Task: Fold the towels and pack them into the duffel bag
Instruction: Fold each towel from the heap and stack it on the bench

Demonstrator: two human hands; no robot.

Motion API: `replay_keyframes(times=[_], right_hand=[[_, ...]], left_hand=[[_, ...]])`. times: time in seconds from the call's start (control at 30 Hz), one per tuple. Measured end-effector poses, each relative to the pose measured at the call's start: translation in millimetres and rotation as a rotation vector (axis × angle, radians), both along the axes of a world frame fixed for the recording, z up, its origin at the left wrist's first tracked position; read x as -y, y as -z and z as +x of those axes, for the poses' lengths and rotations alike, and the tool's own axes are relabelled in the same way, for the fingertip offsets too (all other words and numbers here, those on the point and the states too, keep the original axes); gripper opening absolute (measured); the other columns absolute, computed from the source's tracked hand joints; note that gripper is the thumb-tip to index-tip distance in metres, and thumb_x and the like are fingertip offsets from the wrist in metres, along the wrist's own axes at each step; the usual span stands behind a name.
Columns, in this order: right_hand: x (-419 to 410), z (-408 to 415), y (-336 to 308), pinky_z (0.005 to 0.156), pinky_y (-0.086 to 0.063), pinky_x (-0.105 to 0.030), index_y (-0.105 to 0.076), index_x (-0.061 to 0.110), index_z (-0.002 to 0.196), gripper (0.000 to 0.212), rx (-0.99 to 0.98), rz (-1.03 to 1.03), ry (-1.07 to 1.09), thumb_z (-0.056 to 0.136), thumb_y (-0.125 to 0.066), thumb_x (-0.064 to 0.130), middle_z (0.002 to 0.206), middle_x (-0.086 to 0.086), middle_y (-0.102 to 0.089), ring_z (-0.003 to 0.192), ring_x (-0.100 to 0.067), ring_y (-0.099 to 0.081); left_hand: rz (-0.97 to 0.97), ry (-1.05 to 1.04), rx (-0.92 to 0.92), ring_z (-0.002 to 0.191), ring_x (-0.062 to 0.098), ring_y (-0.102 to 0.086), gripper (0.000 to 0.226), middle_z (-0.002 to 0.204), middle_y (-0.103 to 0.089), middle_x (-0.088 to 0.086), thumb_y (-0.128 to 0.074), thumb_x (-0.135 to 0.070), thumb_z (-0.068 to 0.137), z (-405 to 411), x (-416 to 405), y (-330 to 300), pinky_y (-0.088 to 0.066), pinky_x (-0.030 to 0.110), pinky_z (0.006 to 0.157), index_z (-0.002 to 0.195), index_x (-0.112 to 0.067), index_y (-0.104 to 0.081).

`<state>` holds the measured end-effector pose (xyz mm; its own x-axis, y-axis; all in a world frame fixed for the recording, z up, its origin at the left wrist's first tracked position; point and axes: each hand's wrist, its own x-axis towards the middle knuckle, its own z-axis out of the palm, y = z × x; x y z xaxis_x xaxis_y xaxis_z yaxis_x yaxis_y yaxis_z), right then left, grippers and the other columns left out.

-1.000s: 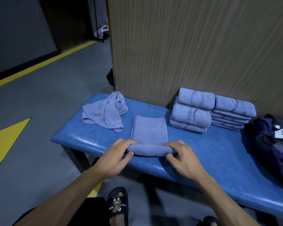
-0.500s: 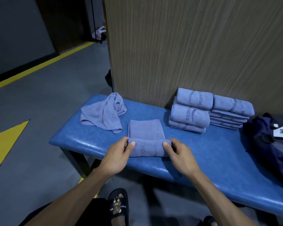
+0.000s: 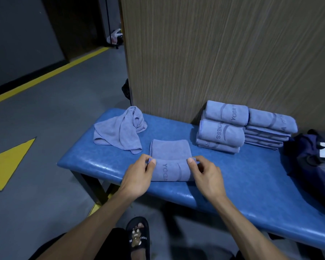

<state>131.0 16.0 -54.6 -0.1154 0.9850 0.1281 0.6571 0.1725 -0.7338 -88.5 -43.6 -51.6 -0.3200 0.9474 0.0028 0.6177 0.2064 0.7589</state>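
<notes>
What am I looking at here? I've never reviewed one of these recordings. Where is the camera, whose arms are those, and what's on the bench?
No machine here: a person wears a wide-angle camera on the head, looking down at their own bare arms. The left hand and right hand each pinch an end of a half-folded towel lying on a blue padded bench. Left of it lies a crumpled towel, not yet folded. Against the wooden wall stand two stacks of folded towels. At the bench's right end sits the dark duffel bag, only partly in view. A sandalled foot shows below.
</notes>
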Motion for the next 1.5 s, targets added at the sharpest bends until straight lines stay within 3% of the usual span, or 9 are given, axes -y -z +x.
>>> replay_keyframes(times=[0.13, 0.27, 0.53, 0.73, 0.93, 1.1, 1.23, 1.33, 1.5], right_hand=[[1.9, 7.7, -1.2, 0.080, -0.048, -0.016, -0.070, 0.031, 0.111, 0.020, -0.177, 0.006, -0.132, 0.092, -0.070, 0.041, 0.100, 0.015, -0.071, 0.090, -0.002, -0.063], [3.7, 8.6, -0.2, 0.069, -0.047, -0.030, -0.066, 0.017, 0.089, 0.018, -0.235, -0.078, -0.118, 0.095, -0.068, 0.034, 0.076, 0.000, -0.067, 0.070, -0.010, -0.057], [2.9, -10.2, 0.1, 0.074, -0.048, -0.045, -0.047, 0.019, 0.081, 0.031, 0.091, -0.061, 0.023, 0.102, -0.046, 0.042, 0.083, -0.007, -0.067, 0.087, -0.036, -0.061], [2.8, -14.3, -2.4, 0.076, -0.049, -0.043, -0.052, 0.025, 0.106, 0.018, 0.223, 0.050, 0.027, 0.101, -0.045, 0.041, 0.093, -0.007, -0.070, 0.092, -0.036, -0.064], [-2.1, -8.5, 6.8, 0.068, -0.044, -0.040, -0.065, 0.025, 0.109, 0.027, 0.510, 0.531, -0.132, 0.085, -0.067, 0.013, 0.106, -0.001, -0.059, 0.084, -0.029, -0.055], [-5.4, 8.3, 3.5, 0.093, -0.042, -0.035, -0.067, 0.021, 0.117, 0.024, 0.544, 0.624, -0.438, 0.096, -0.057, 0.027, 0.112, 0.007, -0.065, 0.113, -0.023, -0.056], [-3.8, 21.2, -6.0, 0.109, -0.038, -0.041, -0.054, 0.019, 0.140, 0.065, 0.585, 0.384, -0.559, 0.091, -0.053, 0.061, 0.137, 0.006, -0.057, 0.131, -0.019, -0.046], [-4.7, 21.7, -6.5, 0.110, -0.037, -0.041, -0.051, 0.020, 0.143, 0.064, 0.598, 0.351, -0.569, 0.087, -0.055, 0.049, 0.140, 0.007, -0.055, 0.133, -0.020, -0.046], [-5.0, 17.9, -8.3, 0.100, -0.041, -0.035, -0.058, 0.021, 0.133, 0.062, 0.579, 0.391, -0.538, 0.072, -0.056, 0.034, 0.125, 0.007, -0.065, 0.116, -0.018, -0.056]], left_hand=[[0.017, 0.019, 0.011, 0.065, 0.018, -0.048, 0.028, 0.062, -0.049, -0.010, -0.038, -0.050, 0.104, -3.2, 3.0, 2.9, -0.033, 0.038, 0.062, 0.093, -0.027, -0.048], [0.009, 0.013, 0.014, 0.071, 0.023, -0.052, 0.026, 0.066, -0.049, -0.009, -0.037, -0.052, 0.103, -1.0, 4.0, 2.1, -0.039, 0.040, 0.066, 0.093, -0.029, -0.045], [-0.100, -0.020, -0.383, 0.097, 0.031, -0.060, 0.022, 0.098, -0.065, 0.004, -0.033, -0.044, 0.105, 13.9, -0.4, -12.7, -0.050, 0.046, 0.083, 0.108, -0.025, -0.044], [0.276, 0.364, -0.600, 0.117, 0.021, -0.056, 0.036, 0.130, -0.061, -0.005, -0.043, -0.022, 0.098, -1.8, -16.0, 3.8, -0.048, 0.036, 0.097, 0.129, -0.021, -0.062], [0.094, 0.259, -0.723, 0.125, 0.023, -0.059, 0.060, 0.138, -0.063, -0.005, -0.018, -0.046, 0.100, -2.0, -5.7, 0.6, -0.045, 0.041, 0.106, 0.133, -0.022, -0.062], [0.205, 0.268, -0.736, 0.126, 0.029, -0.057, 0.054, 0.141, -0.058, 0.003, -0.027, -0.041, 0.100, -1.0, -10.6, -0.1, -0.048, 0.042, 0.101, 0.132, -0.015, -0.061], [0.366, 0.541, -0.582, 0.125, 0.015, -0.052, 0.040, 0.136, -0.055, -0.006, -0.053, -0.043, 0.098, -16.1, -6.9, -5.9, -0.043, 0.031, 0.102, 0.131, -0.022, -0.062], [0.210, 0.638, -0.552, 0.136, 0.006, -0.038, 0.065, 0.149, -0.041, -0.014, -0.056, -0.060, 0.093, -28.4, 0.4, 1.1, -0.036, 0.025, 0.110, 0.149, -0.029, -0.043], [0.201, 0.609, -0.434, 0.138, 0.002, -0.035, 0.058, 0.150, -0.038, -0.019, -0.060, -0.040, 0.098, -31.4, 1.3, 3.6, -0.034, 0.026, 0.113, 0.151, -0.035, -0.038]])
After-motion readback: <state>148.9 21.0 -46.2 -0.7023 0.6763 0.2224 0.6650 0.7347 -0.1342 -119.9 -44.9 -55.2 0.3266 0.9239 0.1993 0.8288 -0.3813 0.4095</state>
